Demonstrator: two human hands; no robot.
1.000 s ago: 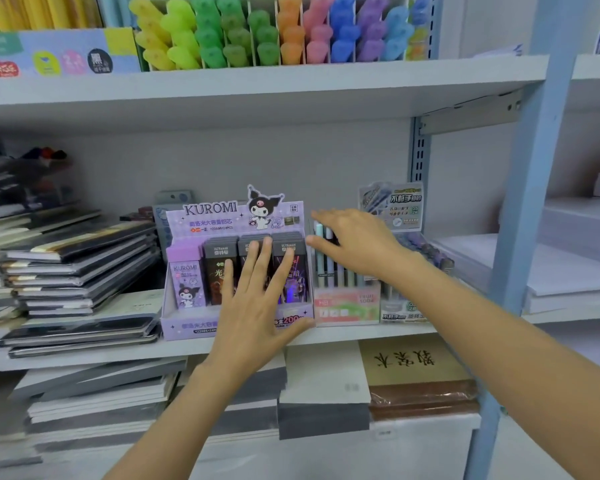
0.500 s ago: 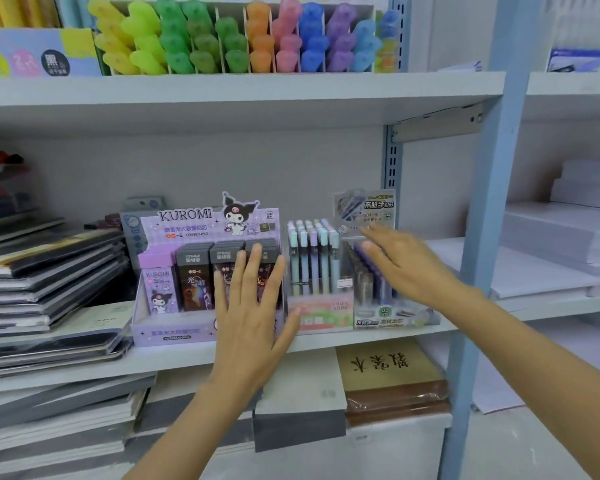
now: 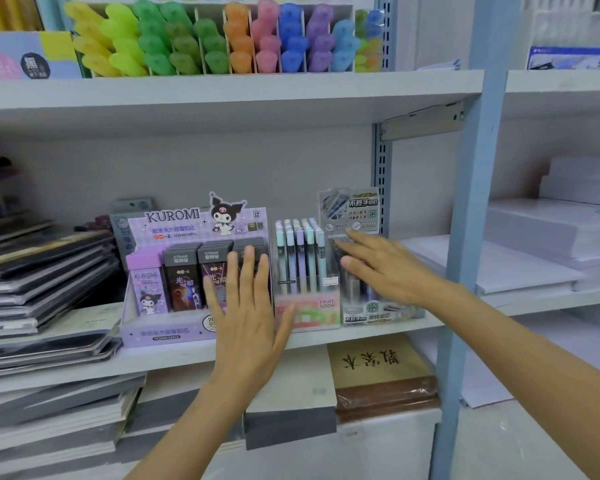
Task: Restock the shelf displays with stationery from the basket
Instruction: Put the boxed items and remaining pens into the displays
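Note:
Three display boxes stand side by side on the middle shelf (image 3: pixel 174 358). The purple Kuromi box (image 3: pixel 174 271) holds lead cases. To its right the Fruit Soda box (image 3: pixel 307 292) holds pastel pens, and a clear lead-refill box (image 3: pixel 371 306) stands at the right end. My left hand (image 3: pixel 246 306) lies flat, fingers spread, against the right front of the Kuromi box. My right hand (image 3: pixel 385 265) rests open over the top of the refill box and holds nothing. No basket is in view.
Stacked notebooks (image 3: pixel 45 278) fill the shelf's left side. Coloured highlighters (image 3: pixel 222 39) line the shelf above. A blue upright post (image 3: pixel 471 237) stands just right of my right arm, with white paper reams (image 3: pixel 551 244) beyond it. Paper pads (image 3: pixel 378 368) lie on the shelf below.
My right hand has moved from the pastel pen box rightward onto the refill box. My left hand has stayed on the Kuromi box. The view has shifted right.

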